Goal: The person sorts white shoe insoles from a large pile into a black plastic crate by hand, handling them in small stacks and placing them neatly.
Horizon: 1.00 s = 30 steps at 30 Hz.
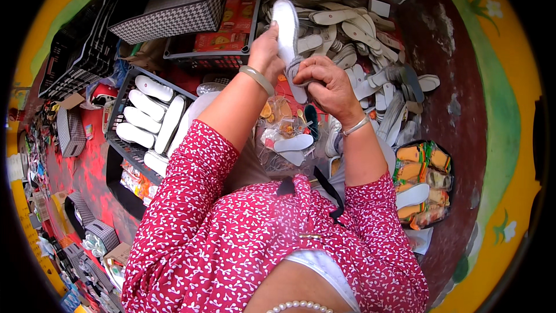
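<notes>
The near blouse point(231, 237) is red cloth printed with white sprigs, a smooth round-beaded pearl necklace point(301, 306) at its neckline. Beyond it, crinkled clear plastic point(313, 163) bears flat, rounded white pads point(293, 143). Farther out, the long, slim-waisted white insole point(285, 26) stands raised between both hands: the left hand point(266, 52) pinches its edge, thumb upward, while the right hand point(329, 84) has its fingers curled tight on fuzzy grey cloth point(293, 69) bunched against its lower part. At left, a grey lattice crate point(119, 117) holds plump white insoles; farthest, a black plastic crate point(214, 57) holds red boxes point(231, 23) beneath a houndstooth basket point(174, 22).
</notes>
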Tool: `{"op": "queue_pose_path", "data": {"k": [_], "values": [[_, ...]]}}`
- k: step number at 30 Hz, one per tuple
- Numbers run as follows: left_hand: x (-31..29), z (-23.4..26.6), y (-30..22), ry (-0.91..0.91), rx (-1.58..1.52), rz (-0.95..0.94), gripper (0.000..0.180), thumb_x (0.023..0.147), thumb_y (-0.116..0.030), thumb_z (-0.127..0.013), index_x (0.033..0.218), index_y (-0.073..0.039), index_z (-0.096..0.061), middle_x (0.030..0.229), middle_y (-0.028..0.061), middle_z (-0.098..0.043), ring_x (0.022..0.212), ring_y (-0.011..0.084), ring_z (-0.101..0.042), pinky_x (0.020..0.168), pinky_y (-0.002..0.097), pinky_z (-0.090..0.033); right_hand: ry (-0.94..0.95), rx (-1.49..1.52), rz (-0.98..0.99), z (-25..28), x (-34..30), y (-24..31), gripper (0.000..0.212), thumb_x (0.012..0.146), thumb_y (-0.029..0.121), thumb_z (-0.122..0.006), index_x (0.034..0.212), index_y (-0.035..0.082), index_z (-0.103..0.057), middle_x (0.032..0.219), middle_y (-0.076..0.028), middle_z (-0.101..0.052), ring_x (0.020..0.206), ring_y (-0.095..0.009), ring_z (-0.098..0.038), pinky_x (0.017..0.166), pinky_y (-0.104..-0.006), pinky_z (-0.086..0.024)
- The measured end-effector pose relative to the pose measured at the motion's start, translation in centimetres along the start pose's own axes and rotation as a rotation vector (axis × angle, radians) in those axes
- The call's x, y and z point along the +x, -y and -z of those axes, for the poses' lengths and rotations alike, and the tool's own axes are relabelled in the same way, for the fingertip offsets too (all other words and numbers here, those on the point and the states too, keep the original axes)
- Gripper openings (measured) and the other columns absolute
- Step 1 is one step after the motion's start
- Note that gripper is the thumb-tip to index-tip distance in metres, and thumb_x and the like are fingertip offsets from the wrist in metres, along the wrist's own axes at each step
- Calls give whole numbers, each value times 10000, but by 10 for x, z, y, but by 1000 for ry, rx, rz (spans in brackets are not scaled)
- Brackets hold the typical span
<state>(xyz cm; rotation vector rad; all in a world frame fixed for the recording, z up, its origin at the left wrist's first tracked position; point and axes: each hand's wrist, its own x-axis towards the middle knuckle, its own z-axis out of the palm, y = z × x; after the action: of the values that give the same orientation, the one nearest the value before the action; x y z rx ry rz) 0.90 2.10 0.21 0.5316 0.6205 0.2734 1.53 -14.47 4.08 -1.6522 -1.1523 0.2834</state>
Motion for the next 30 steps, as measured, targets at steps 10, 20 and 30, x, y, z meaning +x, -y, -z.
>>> {"op": "queue_pose_path", "data": {"k": [10,20,30], "values": [[15,11,-25,-78,-184,-146,328,969,-291,-422,1129,-24,-524,1052,113,-587,903,273,-572,831,468,-472,-60,-362,305,3,-6,16,201,619,-37,-589,792,44,-652,868,-73,-604,869,-269,-552,779,-344,-461],[5,-2,-37,-58,-258,-87,230,960,-278,-448,970,-91,-583,800,62,-585,693,187,-539,668,323,-484,107,-365,135,14,-19,4,178,604,-56,-607,753,40,-628,867,-78,-611,846,-254,-560,749,-337,-453],[1,-2,-5,371,39,164,174,935,-294,-498,896,-143,-576,682,-25,-553,546,83,-494,476,195,-408,-488,234,-12,38,-12,20,202,727,-69,-566,910,7,-605,914,-83,-593,848,-218,-585,786,-310,-461]]}}
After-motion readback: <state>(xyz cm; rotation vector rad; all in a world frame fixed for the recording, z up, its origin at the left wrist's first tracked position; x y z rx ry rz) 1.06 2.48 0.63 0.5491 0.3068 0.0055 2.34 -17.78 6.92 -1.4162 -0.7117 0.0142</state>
